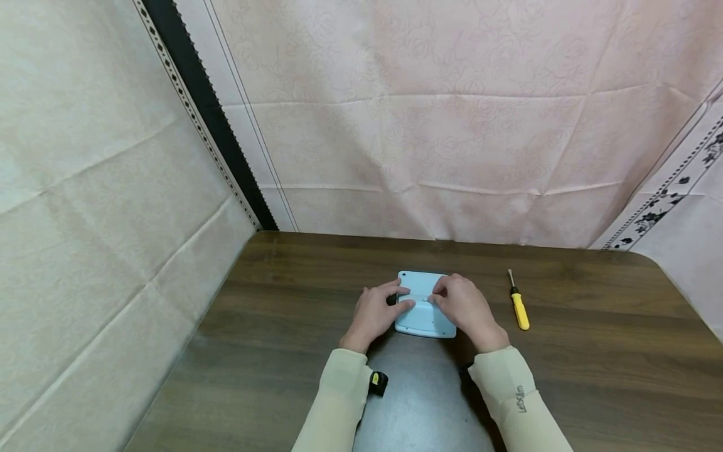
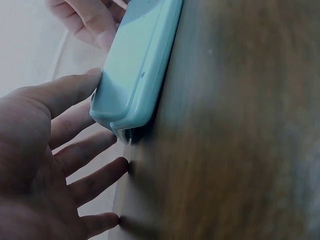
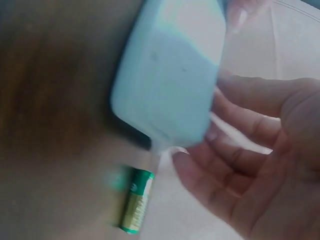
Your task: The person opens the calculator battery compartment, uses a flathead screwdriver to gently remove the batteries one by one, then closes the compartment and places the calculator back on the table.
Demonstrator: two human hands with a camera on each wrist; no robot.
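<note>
A light blue, flat plastic device (image 1: 425,321), calculator-like with small dark holes on its upturned face, lies on the table. My left hand (image 1: 374,312) rests its thumb and index finger on the device's left side; in the left wrist view, the other fingers are spread. Over the middle of the device, my right hand (image 1: 464,307) bends its fingers, thumb and index tips close together at a ridge. Whether they pinch a part there is unclear. A green and gold battery (image 3: 138,202) appears beside the device in the right wrist view; I cannot make it out in the head view.
A yellow-handled screwdriver (image 1: 519,306) lies to the right of my right hand, tip pointing away. The brown wooden table (image 1: 271,326) ends at a patterned cloth (image 1: 440,125) hanging behind it. Another pale cloth (image 1: 107,238) hangs on the left.
</note>
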